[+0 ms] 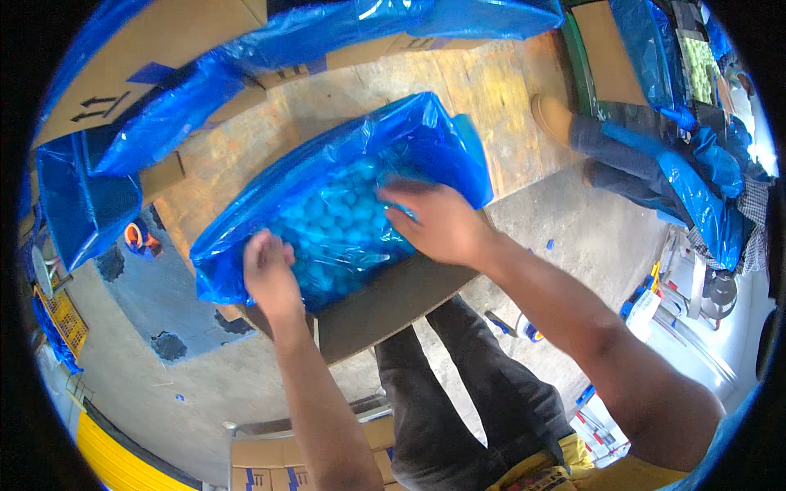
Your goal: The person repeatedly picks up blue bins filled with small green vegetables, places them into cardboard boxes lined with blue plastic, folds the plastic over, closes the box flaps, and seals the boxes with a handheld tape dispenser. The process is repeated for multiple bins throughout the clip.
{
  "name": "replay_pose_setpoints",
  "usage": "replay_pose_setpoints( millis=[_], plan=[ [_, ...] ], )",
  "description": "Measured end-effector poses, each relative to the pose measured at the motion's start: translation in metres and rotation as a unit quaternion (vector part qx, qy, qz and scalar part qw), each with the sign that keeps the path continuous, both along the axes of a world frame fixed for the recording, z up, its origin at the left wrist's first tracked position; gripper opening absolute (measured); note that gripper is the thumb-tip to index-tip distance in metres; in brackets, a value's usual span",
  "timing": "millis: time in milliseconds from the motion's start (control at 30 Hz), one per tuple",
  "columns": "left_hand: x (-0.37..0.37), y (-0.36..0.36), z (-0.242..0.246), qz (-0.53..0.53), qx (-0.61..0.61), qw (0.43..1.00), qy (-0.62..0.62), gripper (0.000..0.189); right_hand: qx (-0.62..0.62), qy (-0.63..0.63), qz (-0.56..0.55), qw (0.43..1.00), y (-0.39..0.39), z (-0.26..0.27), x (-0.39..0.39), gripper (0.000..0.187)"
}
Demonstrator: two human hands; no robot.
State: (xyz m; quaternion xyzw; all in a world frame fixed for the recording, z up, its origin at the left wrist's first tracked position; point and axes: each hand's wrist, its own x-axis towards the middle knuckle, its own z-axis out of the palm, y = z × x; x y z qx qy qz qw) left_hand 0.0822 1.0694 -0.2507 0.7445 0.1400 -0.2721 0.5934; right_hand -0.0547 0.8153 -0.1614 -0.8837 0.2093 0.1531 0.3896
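A cardboard box (pixel 399 301) stands open before me, lined with a blue plastic bag (pixel 319 159) whose edges fold out over its sides. Many small rounded items (pixel 344 215) fill it, seen through the blue film; what they are I cannot tell. My left hand (pixel 270 264) is at the near left edge of the liner, its fingers curled and blurred. Over the right part of the contents is my right hand (pixel 436 221), blurred too, with fingers bent towards the film. Whether either hand grips the plastic is unclear.
More cardboard boxes with blue liners (pixel 233 61) line the far side. At the right, a person in dark trousers (pixel 620 153) stands close by. A tape roll (pixel 134 236) lies at the left; another (pixel 529 328) is on the floor near my legs.
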Motion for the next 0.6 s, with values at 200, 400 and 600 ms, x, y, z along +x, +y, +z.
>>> replay_pose_setpoints(
  millis=[200,400,600],
  plan=[
    [0.052,0.015,0.114,0.106,0.215,0.966,-0.099,0.023,0.146,-0.15,-0.491,0.846,-0.089,0.056,0.003,0.032],
    [0.081,0.014,0.117,0.061,0.058,0.991,-0.105,0.025,0.365,-0.047,-0.332,0.868,-0.095,0.03,0.017,0.024],
    [-0.01,-0.007,0.122,0.193,-0.121,0.969,-0.097,0.039,0.269,-0.218,-0.283,0.894,-0.022,0.086,-0.008,0.069]
  ],
)
